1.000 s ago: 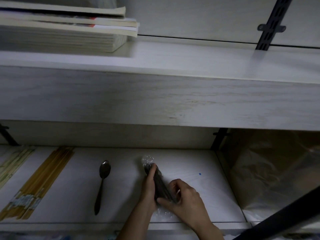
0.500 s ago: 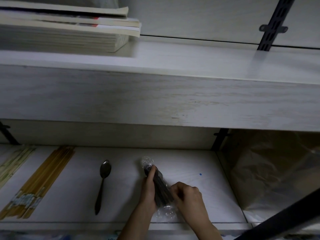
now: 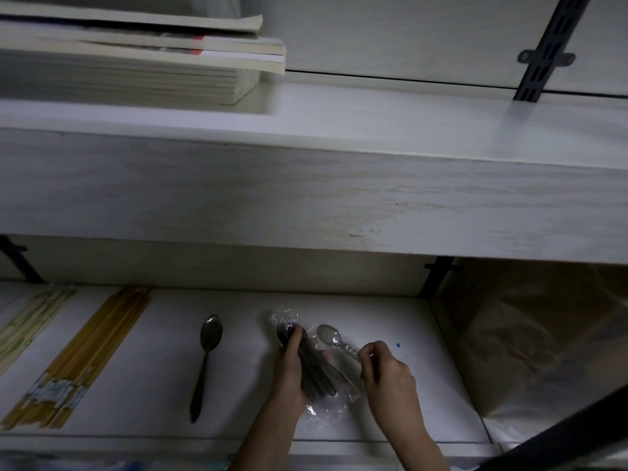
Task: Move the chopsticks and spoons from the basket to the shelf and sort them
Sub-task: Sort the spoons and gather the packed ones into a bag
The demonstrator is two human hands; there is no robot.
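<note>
left hand [image 3: 289, 372] is gripping a clear bag [image 3: 326, 411] of dark spoons [image 3: 317, 375], number unclear; right hand [image 3: 387, 375] is pinching one pale spoon [image 3: 331, 335]; one lone spoon [image 3: 205, 362] is lying on the shelf [image 3: 424, 385].

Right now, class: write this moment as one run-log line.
left hand: grips wrapped spoon bundle | right hand: pinches pale spoon by handle | shelf: dark spoon, chopsticks laid out

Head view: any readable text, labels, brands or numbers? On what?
None can be read.
Paper bands on the yellow chopsticks: bluish print, too blurred.
Stack of books: red marks on the edges, no legible letters.
Lower shelf: one blue dot, no character.
Clear wrap on the spoon bundle: no print seen.
</note>
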